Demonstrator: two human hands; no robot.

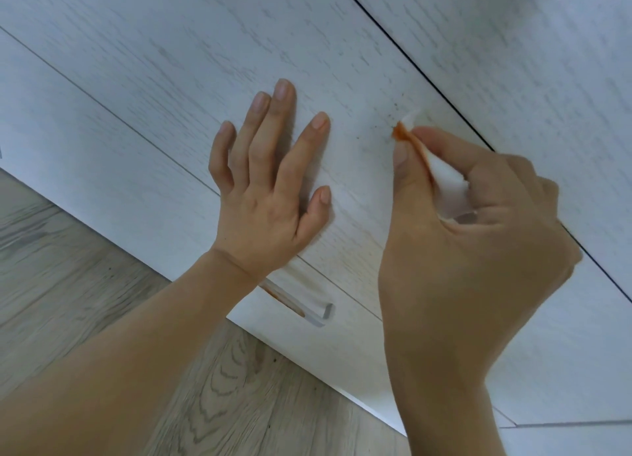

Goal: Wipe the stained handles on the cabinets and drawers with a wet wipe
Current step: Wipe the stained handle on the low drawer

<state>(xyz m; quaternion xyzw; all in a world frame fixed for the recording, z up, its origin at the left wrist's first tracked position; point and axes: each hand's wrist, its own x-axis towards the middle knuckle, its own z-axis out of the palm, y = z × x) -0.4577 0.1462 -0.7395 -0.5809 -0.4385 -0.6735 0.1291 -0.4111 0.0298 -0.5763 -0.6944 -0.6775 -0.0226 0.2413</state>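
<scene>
1. Head view: my left hand (263,195) lies flat on the white drawer front (171,89), fingers straight and spread, holding nothing.
2. My right hand (478,236) pinches a folded wet wipe (441,175); its orange-stained tip touches the panel beside brown specks (390,115).
3. Lower drawer's handle (301,306) carries an orange stain, just below my left wrist.
4. Wood floor (68,284) beneath.

White wood-grain drawer front (171,62); white wipe (444,178), orange-stained tip; grey-brown wood-grain floor (85,284)
</scene>
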